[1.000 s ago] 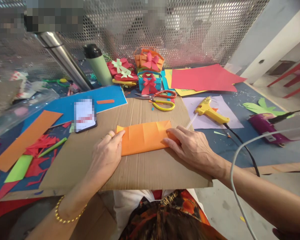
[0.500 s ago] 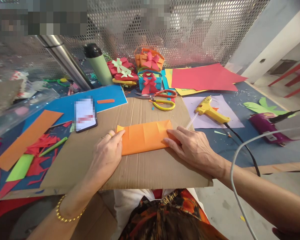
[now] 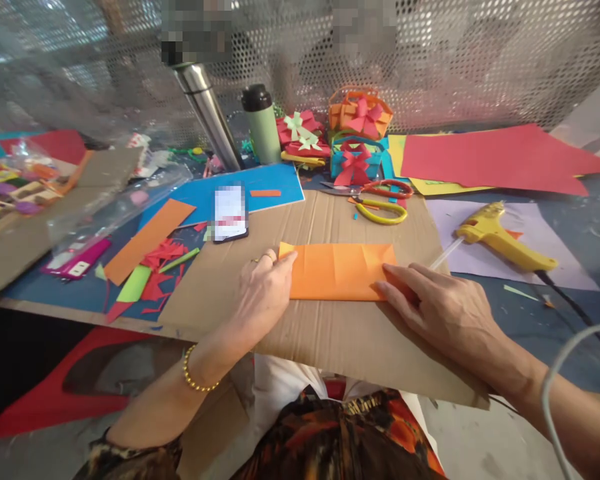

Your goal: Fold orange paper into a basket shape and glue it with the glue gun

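A folded orange paper with upright creases lies on the brown cardboard. My left hand grips its left end, fingers pressed together at the upper left corner. At the right end, my right hand holds the paper's edge between thumb and fingers. Behind the paper are scissors with yellow and red handles. A yellow glue gun rests on a lilac sheet to the right, its clear stick pointing toward my right hand.
A phone lies on the left beside an orange strip and red scraps. At the back stand a green bottle, a steel post and paper baskets. A pale cable crosses my right forearm.
The view has swung left, so things appear farther right in it. Both hands keep hold of the orange paper, which now looks more level.
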Demonstrator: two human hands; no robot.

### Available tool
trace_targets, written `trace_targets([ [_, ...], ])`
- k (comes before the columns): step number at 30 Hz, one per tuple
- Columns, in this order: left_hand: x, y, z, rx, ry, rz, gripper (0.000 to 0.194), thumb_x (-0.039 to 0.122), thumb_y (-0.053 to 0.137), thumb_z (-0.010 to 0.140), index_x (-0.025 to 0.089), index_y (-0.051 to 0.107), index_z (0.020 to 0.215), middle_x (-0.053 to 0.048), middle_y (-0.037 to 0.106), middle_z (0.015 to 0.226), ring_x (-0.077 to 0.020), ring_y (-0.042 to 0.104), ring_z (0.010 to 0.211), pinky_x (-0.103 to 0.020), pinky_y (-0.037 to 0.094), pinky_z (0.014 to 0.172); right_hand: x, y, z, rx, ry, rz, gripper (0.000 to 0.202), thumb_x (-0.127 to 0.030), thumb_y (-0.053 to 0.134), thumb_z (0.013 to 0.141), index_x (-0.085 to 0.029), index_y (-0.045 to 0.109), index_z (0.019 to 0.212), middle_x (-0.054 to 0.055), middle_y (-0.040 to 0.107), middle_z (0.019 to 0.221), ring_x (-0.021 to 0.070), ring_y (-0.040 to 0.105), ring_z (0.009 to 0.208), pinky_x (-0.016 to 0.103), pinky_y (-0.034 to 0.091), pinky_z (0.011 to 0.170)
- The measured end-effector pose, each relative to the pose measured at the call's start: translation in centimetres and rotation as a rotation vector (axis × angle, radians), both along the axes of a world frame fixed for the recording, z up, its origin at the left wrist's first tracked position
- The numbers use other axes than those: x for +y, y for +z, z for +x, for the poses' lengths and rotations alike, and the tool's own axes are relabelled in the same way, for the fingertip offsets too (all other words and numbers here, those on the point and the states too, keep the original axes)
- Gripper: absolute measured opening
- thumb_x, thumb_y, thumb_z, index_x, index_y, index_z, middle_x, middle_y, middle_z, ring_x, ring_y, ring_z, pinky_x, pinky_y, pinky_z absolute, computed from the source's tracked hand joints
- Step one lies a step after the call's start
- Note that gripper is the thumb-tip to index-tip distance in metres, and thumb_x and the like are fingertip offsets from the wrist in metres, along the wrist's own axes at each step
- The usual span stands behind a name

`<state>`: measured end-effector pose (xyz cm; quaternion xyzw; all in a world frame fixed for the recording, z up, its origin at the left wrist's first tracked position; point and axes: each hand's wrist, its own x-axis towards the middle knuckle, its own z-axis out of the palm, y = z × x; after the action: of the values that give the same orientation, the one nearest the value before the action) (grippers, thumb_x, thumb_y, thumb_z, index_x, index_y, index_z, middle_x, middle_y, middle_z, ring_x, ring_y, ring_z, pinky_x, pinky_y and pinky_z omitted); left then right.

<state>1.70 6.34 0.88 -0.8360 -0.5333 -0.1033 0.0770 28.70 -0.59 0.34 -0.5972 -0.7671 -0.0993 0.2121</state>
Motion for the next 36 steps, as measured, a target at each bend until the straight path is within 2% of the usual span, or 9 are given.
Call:
trace_targets([
  [10, -0.3, 0.4, 0.5, 0.122, 0.096, -0.070, 0.051, 0.007, 0.045, 0.094, 0.015, 0.064, 0.140, -0.013, 0.071, 0.099, -0.0247, 0.069, 0.083, -0.038, 0.054, 0.078, 0.0, -0.2, 0.1, -0.022, 0.045, 0.067, 0.049, -0.052, 0.039, 0.106, -0.017, 0.073, 0.100, 0.004, 0.071, 0.071, 0.0147, 0.059, 0.047, 0.028, 0.025, 0.046],
  [25, -0.5, 1.0, 0.6, 0.127, 0.116, -0.140, 0.052, 0.008, 0.044, 0.096, 0.016, 0.060, 0.144, -0.013, 0.071, 0.105, -0.0251, 0.070, 0.088, -0.038, 0.053, 0.078, 0.0, -0.5, 0.3, -0.046, 0.029, 0.064, 0.049, -0.053, 0.039, 0.106, -0.018, 0.073, 0.100, 0.005, 0.073, 0.073, 0.0146, 0.059, 0.048, 0.027, 0.025, 0.046],
  [29, -0.5, 1.0, 0.5, 0.129, 0.061, 0.009, 0.044, 0.009, 0.044, 0.095, 0.013, 0.068, 0.132, -0.017, 0.069, 0.106, -0.0302, 0.065, 0.095, -0.044, 0.048, 0.080, 0.0, -0.5, 0.3, -0.043, 0.012, 0.030, 0.048, -0.052, 0.040, 0.105, -0.018, 0.074, 0.102, 0.004, 0.073, 0.074, 0.0143, 0.058, 0.048, 0.028, 0.024, 0.046],
  [32, -0.2, 1.0, 0.5, 0.121, -0.059, 0.081, 0.039, 0.004, 0.039, 0.095, 0.010, 0.072, 0.116, -0.020, 0.069, 0.114, -0.0317, 0.063, 0.102, -0.046, 0.047, 0.083, 0.0, -0.5, 0.2, -0.026, -0.013, -0.011, 0.047, -0.052, 0.042, 0.104, -0.018, 0.074, 0.103, 0.005, 0.073, 0.075, 0.0143, 0.057, 0.049, 0.028, 0.023, 0.048],
  [36, 0.3, 0.8, 0.3, 0.101, -0.182, 0.112, 0.043, -0.004, 0.033, 0.090, 0.008, 0.071, 0.105, -0.018, 0.072, 0.105, -0.0263, 0.064, 0.084, -0.050, 0.045, 0.095, 0.0, -0.2, 0.0, -0.005, -0.047, -0.072, 0.053, -0.056, 0.038, 0.104, -0.018, 0.075, 0.100, 0.006, 0.072, 0.075, 0.0134, 0.056, 0.052, 0.030, 0.020, 0.051],
])
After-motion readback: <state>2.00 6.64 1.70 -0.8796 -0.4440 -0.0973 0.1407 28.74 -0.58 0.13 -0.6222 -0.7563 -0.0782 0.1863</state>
